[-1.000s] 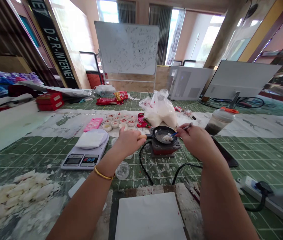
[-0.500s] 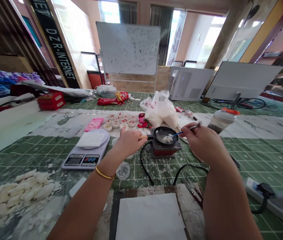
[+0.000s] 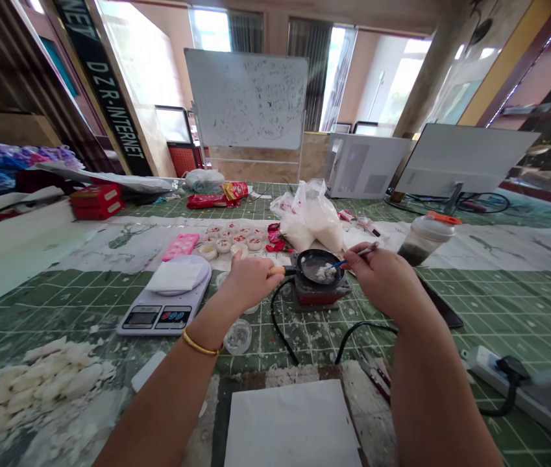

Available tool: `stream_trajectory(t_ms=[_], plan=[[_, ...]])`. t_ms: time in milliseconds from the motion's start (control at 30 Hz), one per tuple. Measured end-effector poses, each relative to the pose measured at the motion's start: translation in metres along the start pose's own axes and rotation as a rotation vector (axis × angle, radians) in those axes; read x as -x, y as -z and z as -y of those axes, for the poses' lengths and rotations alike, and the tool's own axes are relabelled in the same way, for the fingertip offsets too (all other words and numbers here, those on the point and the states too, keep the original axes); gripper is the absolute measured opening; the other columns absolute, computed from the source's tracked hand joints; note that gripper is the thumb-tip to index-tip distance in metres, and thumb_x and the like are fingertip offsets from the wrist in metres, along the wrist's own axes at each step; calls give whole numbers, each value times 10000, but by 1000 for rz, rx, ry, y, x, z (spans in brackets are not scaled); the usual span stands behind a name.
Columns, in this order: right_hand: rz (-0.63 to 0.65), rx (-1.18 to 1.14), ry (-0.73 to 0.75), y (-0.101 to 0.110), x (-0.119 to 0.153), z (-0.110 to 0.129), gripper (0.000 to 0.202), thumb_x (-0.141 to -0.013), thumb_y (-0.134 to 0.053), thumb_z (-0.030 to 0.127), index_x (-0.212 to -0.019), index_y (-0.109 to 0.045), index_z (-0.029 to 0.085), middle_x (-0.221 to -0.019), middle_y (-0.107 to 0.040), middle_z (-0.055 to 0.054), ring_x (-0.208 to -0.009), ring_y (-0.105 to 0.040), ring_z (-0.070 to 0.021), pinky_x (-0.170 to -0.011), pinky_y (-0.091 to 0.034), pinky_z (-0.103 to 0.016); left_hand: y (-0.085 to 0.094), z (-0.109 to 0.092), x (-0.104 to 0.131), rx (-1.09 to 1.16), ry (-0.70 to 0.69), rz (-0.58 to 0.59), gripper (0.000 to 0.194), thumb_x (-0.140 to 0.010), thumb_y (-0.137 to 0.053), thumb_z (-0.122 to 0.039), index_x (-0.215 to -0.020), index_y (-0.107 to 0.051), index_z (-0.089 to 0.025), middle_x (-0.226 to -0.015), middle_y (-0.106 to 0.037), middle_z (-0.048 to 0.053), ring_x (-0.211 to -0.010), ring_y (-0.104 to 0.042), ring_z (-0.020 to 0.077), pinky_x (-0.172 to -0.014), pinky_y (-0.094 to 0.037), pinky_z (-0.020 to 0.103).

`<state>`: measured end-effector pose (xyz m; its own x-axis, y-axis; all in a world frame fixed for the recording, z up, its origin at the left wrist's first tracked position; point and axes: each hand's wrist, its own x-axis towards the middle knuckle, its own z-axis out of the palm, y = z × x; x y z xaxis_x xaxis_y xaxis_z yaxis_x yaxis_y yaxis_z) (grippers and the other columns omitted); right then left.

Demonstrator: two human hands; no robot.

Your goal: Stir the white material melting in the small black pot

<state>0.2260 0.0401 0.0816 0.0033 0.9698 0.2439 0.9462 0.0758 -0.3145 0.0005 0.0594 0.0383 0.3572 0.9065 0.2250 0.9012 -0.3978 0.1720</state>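
Note:
My left hand (image 3: pixel 250 280) is closed round the wooden handle of a small black frying pan (image 3: pixel 307 277). The pan sits on a small dark-red hot plate (image 3: pixel 318 295) with a black cable. White lumps (image 3: pixel 324 273) lie in the pan, to the right of its middle. In my right hand (image 3: pixel 377 272) is a thin blue stick (image 3: pixel 337 264), pinched near its upper end; its lower tip reaches the white lumps. What the tip looks like is hidden among them. A clear plastic bag of white material (image 3: pixel 311 224) stands just behind the pan.
At left are a kitchen scale (image 3: pixel 171 295) and a heap of white-cream chunks (image 3: pixel 36 383). Several small filled cups (image 3: pixel 239 238) stand behind my left hand. A lidded jar (image 3: pixel 426 240), power strip (image 3: pixel 523 383) and scissors (image 3: pixel 377 376) lie right. White paper (image 3: pixel 292 425) is in front.
The blue stick and my right hand have shifted slightly left over the pan, among the white lumps. My left hand keeps its hold on the handle. The view has tilted a little.

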Motion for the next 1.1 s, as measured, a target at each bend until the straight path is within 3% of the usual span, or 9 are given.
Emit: stream_trajectory(t_ms=[100, 533, 667, 833, 967, 1100], plan=[[-41, 20, -32, 1, 0, -2, 383, -867, -341, 407, -868, -668, 207, -854, -667, -76, -781, -574, -210, -636, -325, -282, 1, 0, 0, 5, 11, 6, 337, -855, -356, -323, -612, -538, -176, -638, -614, 3, -638, -536, 146, -992, -226, 570], [4, -8, -1, -4, -5, -5, 342, -870, -362, 351, -844, -659, 182, -854, -675, -83, -816, -584, -208, -651, -331, -276, 0, -1, 0, 1, -5, 19, 327, -860, -349, -324, -653, -564, -188, -693, -640, 3, -682, -547, 156, -984, -227, 571], [-56, -37, -30, -3, -4, -3, 354, -873, -360, 372, -880, -664, 191, -860, -674, -71, -811, -584, -205, -657, -339, -274, 0, 0, 0, -2, -6, 7, 325, -856, -358, -335, -666, -578, -190, -706, -652, 15, -694, -557, 165, -988, -224, 570], [4, -39, 14, -3, -4, -1, 337, -872, -369, 330, -870, -665, 169, -862, -674, -82, -820, -582, -207, -680, -341, -277, 1, -1, 0, -7, 15, 21, 334, -857, -355, -341, -676, -591, -188, -709, -658, 23, -698, -566, 167, -993, -229, 562], [-77, -44, -23, -3, -3, -2, 359, -875, -358, 378, -891, -663, 190, -849, -674, -73, -804, -585, -207, -650, -339, -273, 2, -1, 0, 2, 8, 23, 335, -857, -357, -335, -665, -592, -192, -706, -657, 16, -695, -569, 169, -990, -225, 571], [-12, -36, 4, -6, -5, -3, 347, -875, -362, 359, -880, -659, 180, -856, -677, -79, -815, -585, -212, -655, -336, -276, 0, 0, 0, 1, 2, 10, 341, -858, -349, -328, -650, -581, -189, -690, -650, 12, -685, -564, 164, -992, -219, 577]])
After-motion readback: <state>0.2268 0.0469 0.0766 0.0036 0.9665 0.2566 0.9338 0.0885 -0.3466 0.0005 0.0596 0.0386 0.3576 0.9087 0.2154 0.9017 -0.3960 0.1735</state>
